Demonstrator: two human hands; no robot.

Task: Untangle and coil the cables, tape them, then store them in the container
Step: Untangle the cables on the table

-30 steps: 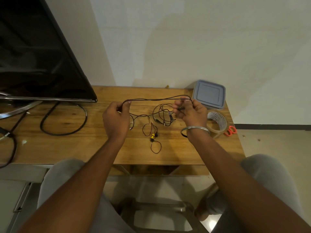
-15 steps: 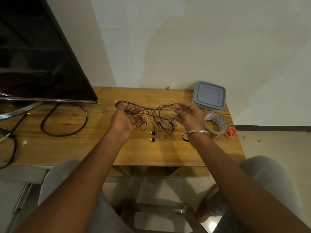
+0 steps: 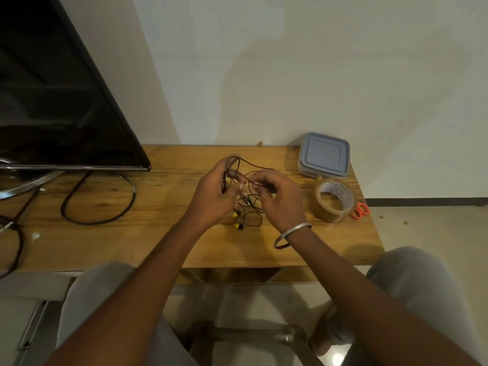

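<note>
A second ago the hands were well apart, stretching one span of cable between them; now they have come together above the middle of the bench (image 3: 158,233). The left hand (image 3: 214,196) has its fingers curled round a few loose loops of the thin black cables (image 3: 239,165), and the right hand (image 3: 277,199) pinches a strand just beside it, fingertips nearly touching the left's. To me that reads as straightening giving way to coiling. The first loops are gathered, yet the rest hangs below the hands in a loose tangle, its yellow plugs (image 3: 239,225) lying on the wood, so untangling looks unfinished and taping has not begun.

The lidded grey container (image 3: 324,154) sits shut at about one o'clock from the hands, against the wall. The brown tape roll (image 3: 334,200) stands at three o'clock, with orange scissors (image 3: 359,210) just beyond it. At ten o'clock a dark television (image 3: 52,101) leans over the bench, and a thick black lead (image 3: 100,220) loops at nine o'clock. The wall is plain and pale.
</note>
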